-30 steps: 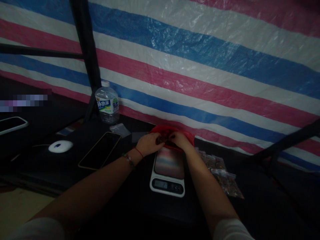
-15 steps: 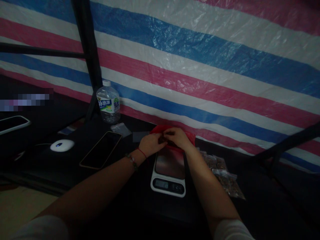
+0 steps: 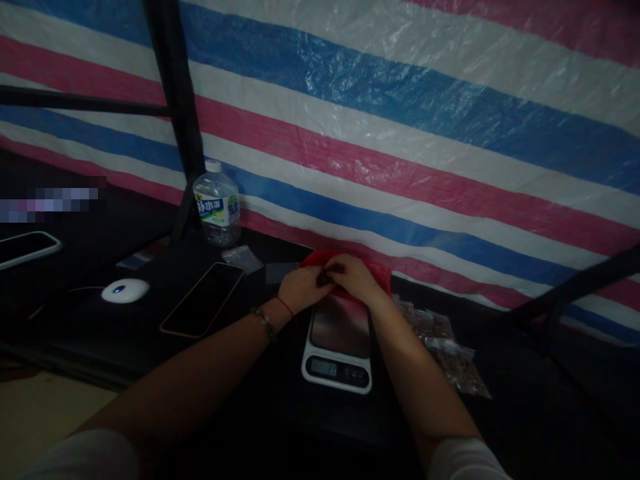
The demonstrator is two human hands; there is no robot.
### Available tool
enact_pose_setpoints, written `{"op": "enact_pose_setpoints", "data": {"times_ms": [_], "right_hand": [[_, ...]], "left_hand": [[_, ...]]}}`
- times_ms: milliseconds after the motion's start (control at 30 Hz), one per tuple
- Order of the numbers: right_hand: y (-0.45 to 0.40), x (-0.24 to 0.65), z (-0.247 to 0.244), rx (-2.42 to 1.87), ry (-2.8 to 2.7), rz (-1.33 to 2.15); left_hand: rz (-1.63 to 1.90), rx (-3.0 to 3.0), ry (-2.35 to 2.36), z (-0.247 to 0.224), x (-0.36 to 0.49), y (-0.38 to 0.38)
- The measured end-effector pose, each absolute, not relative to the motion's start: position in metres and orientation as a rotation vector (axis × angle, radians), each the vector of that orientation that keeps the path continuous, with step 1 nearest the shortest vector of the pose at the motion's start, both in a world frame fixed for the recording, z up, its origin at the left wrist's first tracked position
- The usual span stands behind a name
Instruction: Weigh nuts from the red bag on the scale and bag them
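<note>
A white digital scale (image 3: 341, 337) with a metal plate and lit display lies in front of me. At its far end is a red plastic bag (image 3: 383, 275), with dark brown material between my hands. My left hand (image 3: 305, 288) is curled at the bag's left side, its fingers closed on something too small and dark to name. From the right, my right hand (image 3: 353, 275) meets it over the bag, fingers bent together in a pinch; what they hold is unclear. Filled clear packets (image 3: 460, 367) lie right of my right forearm.
A clear bottle (image 3: 218, 210) stands at the back left. Near it lie a small clear bag (image 3: 243, 259), a phone (image 3: 203, 300) and a white round device (image 3: 125, 291). Another phone (image 3: 30, 248) lies far left. A striped sheet (image 3: 400, 153) hangs behind; a dark post (image 3: 175, 93) rises left.
My right hand's fingers have shifted slightly over the bag. My left hand stays almost in the same place.
</note>
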State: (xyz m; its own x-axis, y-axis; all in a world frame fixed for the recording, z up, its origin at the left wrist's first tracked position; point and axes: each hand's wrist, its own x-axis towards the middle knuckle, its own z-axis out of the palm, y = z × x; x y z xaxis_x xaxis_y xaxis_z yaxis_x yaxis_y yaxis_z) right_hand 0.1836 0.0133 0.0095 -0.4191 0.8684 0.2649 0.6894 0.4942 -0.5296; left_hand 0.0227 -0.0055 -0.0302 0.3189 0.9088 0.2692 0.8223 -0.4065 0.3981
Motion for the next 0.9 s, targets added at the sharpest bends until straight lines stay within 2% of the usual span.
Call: {"op": "enact_pose_setpoints", "data": {"times_ms": [300,467,633,900], "right_hand": [[0.018,0.186,0.007,-1.297,-2.156,0.326],[0.031,0.200,-0.021,-1.450,-2.374,0.468],[0.043,0.202,-0.049,-1.366,-2.431,0.551],[0.045,0.204,-0.040,-1.463,-2.460,0.501]], "left_hand": [[0.746,2.341,1.589,-0.031,0.017,-0.004],[0.874,2.290,1.565,-0.028,0.005,-0.002],[1.033,2.277,1.536,-0.029,0.000,0.001],[1.012,2.297,1.545,-0.033,0.004,-0.001]]}}
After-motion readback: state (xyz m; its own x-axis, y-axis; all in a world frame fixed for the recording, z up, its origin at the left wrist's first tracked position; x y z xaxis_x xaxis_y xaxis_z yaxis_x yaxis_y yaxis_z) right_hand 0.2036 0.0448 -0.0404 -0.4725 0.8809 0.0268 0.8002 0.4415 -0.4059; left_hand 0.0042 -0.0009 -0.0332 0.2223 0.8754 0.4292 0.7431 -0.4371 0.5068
